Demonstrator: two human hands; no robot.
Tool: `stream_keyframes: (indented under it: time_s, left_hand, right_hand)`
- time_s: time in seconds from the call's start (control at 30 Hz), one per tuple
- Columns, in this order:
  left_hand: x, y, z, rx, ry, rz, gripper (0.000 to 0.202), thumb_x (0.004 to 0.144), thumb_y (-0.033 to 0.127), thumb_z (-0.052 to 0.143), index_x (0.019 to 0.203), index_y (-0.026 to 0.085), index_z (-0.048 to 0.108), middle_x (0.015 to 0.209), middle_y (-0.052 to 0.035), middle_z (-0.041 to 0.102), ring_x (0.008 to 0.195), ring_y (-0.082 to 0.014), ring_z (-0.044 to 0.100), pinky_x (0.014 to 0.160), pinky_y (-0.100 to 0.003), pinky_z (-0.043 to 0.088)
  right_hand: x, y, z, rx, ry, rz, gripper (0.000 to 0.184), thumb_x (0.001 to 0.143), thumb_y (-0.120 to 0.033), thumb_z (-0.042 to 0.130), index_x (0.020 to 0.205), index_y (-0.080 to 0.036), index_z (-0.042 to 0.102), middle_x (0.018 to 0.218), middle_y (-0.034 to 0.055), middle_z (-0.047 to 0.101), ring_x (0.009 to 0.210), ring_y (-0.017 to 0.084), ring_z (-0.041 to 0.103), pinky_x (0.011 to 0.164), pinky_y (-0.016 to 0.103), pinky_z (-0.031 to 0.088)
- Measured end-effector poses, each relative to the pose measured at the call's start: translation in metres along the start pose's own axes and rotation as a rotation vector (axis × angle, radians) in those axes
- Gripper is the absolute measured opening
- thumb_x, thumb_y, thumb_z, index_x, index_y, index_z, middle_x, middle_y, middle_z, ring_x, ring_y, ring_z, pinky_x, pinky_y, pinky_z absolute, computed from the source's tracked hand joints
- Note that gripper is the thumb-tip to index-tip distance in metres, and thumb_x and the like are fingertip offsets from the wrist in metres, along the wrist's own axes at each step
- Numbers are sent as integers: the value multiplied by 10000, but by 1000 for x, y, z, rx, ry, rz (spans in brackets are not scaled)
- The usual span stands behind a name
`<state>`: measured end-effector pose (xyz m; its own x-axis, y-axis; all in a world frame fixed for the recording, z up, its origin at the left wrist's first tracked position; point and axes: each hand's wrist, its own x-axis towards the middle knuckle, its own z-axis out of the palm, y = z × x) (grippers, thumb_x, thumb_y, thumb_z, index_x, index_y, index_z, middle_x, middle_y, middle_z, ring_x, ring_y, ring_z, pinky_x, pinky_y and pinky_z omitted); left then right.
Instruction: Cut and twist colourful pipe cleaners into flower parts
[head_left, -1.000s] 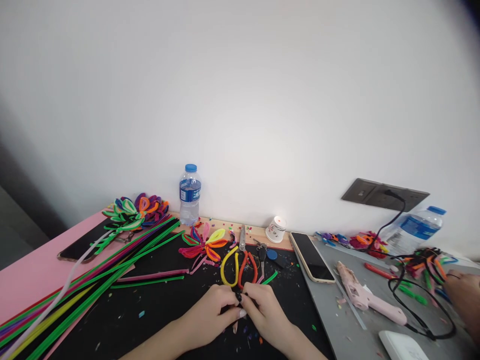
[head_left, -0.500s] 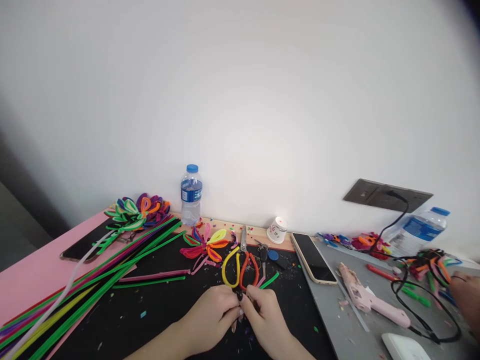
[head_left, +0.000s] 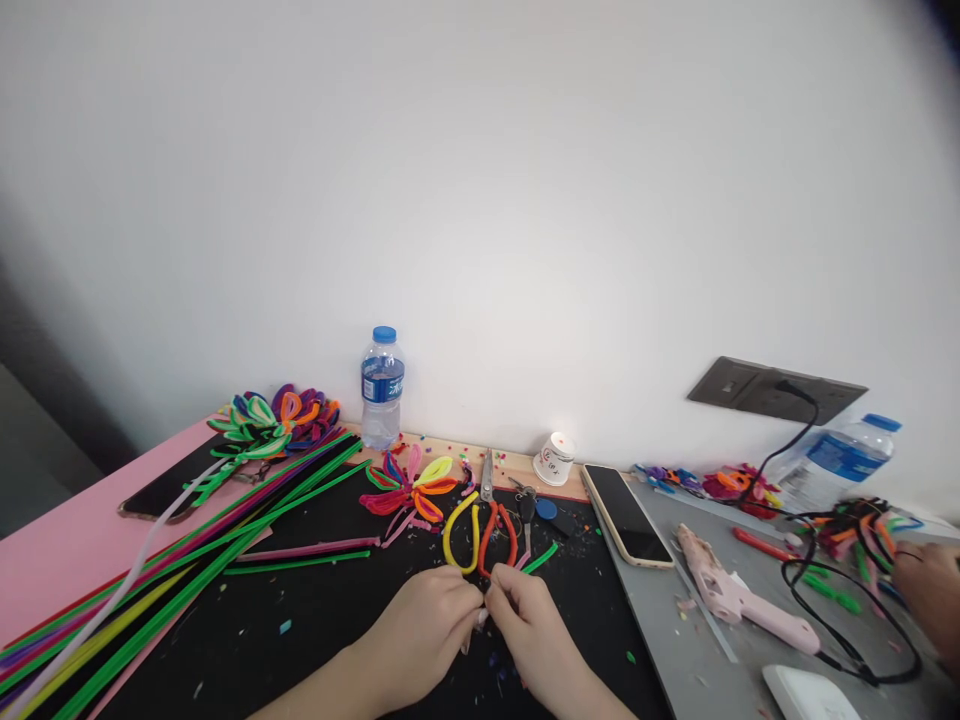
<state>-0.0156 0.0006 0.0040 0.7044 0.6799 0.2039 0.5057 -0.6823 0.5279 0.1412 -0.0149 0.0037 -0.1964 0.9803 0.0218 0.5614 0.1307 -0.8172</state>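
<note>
Scissors (head_left: pixel 487 492) between pipe-cleaner flower (head_left: pixel 411 489) and keys (head_left: pixel 527 507), bottle (head_left: pixel 382 388) behind flower, phone (head_left: pixel 628 518) right of keys.

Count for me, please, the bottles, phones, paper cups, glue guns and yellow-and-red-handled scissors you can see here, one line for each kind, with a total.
Bottles: 2
Phones: 2
Paper cup: 1
Glue gun: 1
Yellow-and-red-handled scissors: 1 pair
Total: 7
</note>
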Motion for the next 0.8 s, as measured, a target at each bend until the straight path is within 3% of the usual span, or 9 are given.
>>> stream_keyframes:
  time_s: [0.47,0.6,0.8]
  left_hand:
    - [-1,1,1,-105,69,-39,302,877,149,346,602,172,470,632,11,537,659,-117,490,622,-210,338]
    - [1,2,0,-354,62,-98,343,893,203,333,589,164,488,599,16,532,606,-102,502,619,-191,367]
    - [4,1,7,-843,-4,-231,330,873,344,363,687,146,550,520,21,527,401,-78,398,439,-182,338]
  right_hand:
    - [3,0,-5,182,-60,14,279,833,-222,391,573,-194,293,559,-64,285,539,90,277,481,210,223]
    - [2,-3,-9,252,-98,-44,254,865,-236,377,617,-179,372,595,-46,384,571,98,349,527,210,278]
    - [1,-5,-14,331,-128,-112,273,888,-277,384,639,-168,412,611,-38,419,579,97,370,545,208,297]
